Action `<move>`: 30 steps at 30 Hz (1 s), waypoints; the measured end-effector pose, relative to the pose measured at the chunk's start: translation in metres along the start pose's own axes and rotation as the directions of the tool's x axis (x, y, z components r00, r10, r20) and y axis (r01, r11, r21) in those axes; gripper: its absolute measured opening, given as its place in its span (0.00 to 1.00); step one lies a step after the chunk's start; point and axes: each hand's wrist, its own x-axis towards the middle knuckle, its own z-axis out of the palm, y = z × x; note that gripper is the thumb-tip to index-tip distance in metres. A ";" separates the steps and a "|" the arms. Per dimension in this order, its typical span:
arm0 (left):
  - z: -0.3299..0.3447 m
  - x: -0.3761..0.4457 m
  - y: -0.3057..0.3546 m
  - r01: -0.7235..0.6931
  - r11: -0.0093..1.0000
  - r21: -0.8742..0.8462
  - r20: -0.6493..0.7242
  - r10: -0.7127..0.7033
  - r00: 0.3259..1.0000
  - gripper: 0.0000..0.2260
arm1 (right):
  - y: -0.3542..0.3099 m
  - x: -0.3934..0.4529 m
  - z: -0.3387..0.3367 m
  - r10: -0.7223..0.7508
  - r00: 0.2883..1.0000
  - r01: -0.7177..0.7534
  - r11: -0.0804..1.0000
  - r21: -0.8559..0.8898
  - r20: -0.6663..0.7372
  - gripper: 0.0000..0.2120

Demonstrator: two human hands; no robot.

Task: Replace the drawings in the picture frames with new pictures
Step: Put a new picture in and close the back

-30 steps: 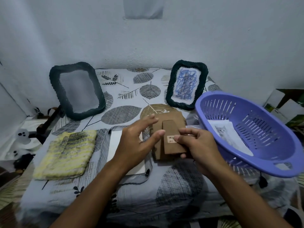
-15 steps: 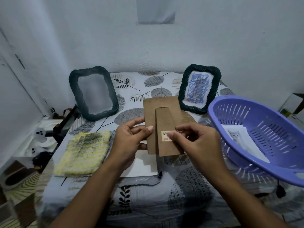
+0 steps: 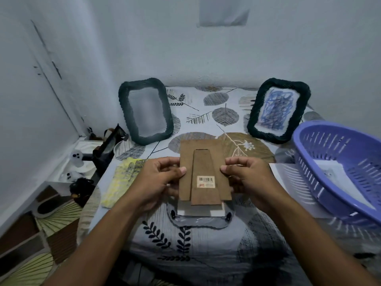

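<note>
You've got the flat brown fibreboard frame backing (image 3: pixel 203 172) pinched by its side edges, left hand (image 3: pixel 158 182) and right hand (image 3: pixel 247 180) curled round it, thumbs on top. I'd say that keeps its tapered stand flap and barcode sticker facing you for refitting. Beyond your fingertips stand the empty dark woven frame (image 3: pixel 145 110) and the scribble-filled woven frame (image 3: pixel 277 109); right of your knuckles, the slotted purple plastic basket (image 3: pixel 338 168).

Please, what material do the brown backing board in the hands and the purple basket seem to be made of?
The backing board looks like pressed fibreboard or thick card: flat, matt brown, with a cut stand flap and a barcode sticker. The purple basket looks like moulded plastic: one even colour, slightly glossy, with regular slots in its wall.
</note>
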 end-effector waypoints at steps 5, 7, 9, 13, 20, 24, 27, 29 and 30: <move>-0.012 0.002 -0.002 0.113 0.993 0.018 -0.007 -0.113 0.994 0.11 | 0.002 0.006 0.003 0.086 0.996 -0.086 0.996 -0.032 0.010 0.03; -0.013 0.004 -0.002 0.115 0.992 0.056 -0.068 -0.111 0.992 0.12 | 0.003 0.008 0.002 0.112 0.994 -0.112 0.993 -0.045 0.004 0.05; -0.013 0.006 -0.002 0.115 0.989 0.089 -0.114 -0.104 0.988 0.09 | 0.003 0.009 0.001 0.120 0.993 -0.120 0.990 -0.071 -0.007 0.05; -0.011 0.007 0.000 0.149 0.976 0.161 -0.118 -0.131 0.984 0.06 | 0.006 0.010 -0.002 0.110 0.994 -0.112 0.987 -0.114 -0.029 0.05; -0.008 0.003 0.004 0.192 0.935 0.299 -0.117 -0.164 0.980 0.06 | 0.010 0.009 0.000 0.067 0.997 -0.076 0.963 -0.257 -0.043 0.05; -0.007 0.003 0.004 0.183 0.912 0.367 -0.125 -0.147 0.981 0.06 | 0.011 0.010 0.000 0.047 0.998 -0.061 0.940 -0.336 -0.050 0.04; -0.006 0.004 0.003 0.173 0.898 0.404 -0.130 -0.131 0.983 0.06 | 0.011 0.011 0.001 0.037 0.998 -0.057 0.920 -0.388 -0.059 0.03; -0.005 0.004 0.003 0.164 0.891 0.424 -0.132 -0.118 0.984 0.06 | 0.011 0.011 0.002 0.038 0.997 -0.060 0.914 -0.402 -0.063 0.03; -0.005 0.004 0.003 0.159 0.887 0.433 -0.133 -0.112 0.985 0.06 | 0.011 0.011 0.003 0.037 0.997 -0.060 0.911 -0.408 -0.064 0.03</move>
